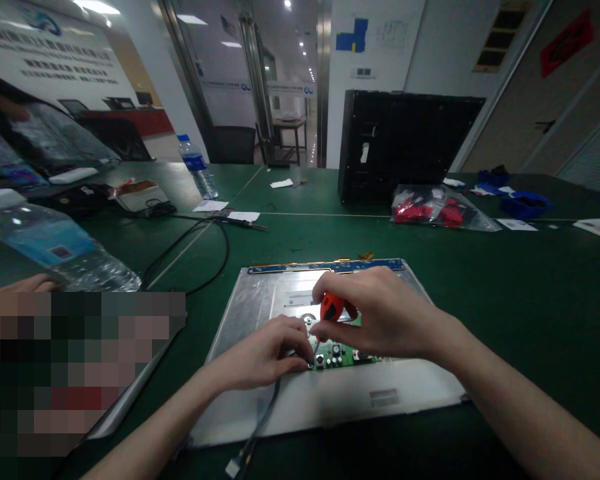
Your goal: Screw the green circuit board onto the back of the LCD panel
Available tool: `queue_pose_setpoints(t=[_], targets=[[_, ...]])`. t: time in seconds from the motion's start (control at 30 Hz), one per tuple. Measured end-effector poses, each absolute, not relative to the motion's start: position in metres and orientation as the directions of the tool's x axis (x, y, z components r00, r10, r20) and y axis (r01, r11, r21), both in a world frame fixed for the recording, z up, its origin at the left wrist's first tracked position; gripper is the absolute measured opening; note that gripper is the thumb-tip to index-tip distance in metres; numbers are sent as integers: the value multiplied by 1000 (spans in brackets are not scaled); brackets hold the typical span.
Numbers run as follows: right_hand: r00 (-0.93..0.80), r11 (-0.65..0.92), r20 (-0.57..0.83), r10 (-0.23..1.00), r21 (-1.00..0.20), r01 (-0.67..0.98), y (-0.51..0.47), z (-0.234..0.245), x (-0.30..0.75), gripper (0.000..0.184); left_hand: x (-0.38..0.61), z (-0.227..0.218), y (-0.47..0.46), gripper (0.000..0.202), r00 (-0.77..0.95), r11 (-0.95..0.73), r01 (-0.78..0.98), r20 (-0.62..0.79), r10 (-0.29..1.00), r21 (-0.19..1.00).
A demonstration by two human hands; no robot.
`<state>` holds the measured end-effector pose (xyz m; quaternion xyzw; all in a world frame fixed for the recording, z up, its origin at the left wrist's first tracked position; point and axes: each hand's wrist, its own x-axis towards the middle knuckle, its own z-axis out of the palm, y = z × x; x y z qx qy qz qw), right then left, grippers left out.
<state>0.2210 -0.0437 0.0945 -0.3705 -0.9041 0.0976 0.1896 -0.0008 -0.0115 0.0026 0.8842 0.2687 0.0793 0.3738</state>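
Note:
My right hand is closed around the red-and-black handle of a screwdriver. Its shaft slants down to the lower left part of a green circuit board. Beside the tip, my left hand rests at the board's left edge, thumb and fingers drawn together; whatever they pinch is too small to make out. The board lies on the back of a flat silvery display panel, with a blue strip board along its far edge. From under my left hand a dark cable runs to a white connector.
A large black monitor-like case stands behind the panel, near a plastic bag of red parts. Water bottles and a black cord are on the left. Another person's hand shows at the left edge; the area below is pixelated.

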Motion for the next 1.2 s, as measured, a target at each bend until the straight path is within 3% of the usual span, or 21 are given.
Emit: queue_pose_setpoints(t=[0.7, 0.93, 1.2], targets=[[-694, 750, 286, 660, -222, 623, -45, 87, 215, 25, 1, 2, -12, 4, 848, -605, 377, 2, 530, 701], [-720, 753, 253, 647, -363, 549, -49, 90, 213, 22, 0, 1, -12, 6, 835, -578, 384, -4, 550, 721], [-697, 775, 339, 632, -246, 582, -46, 77, 206, 17, 1, 0, -12, 6, 826, -574, 398, -8, 564, 716]])
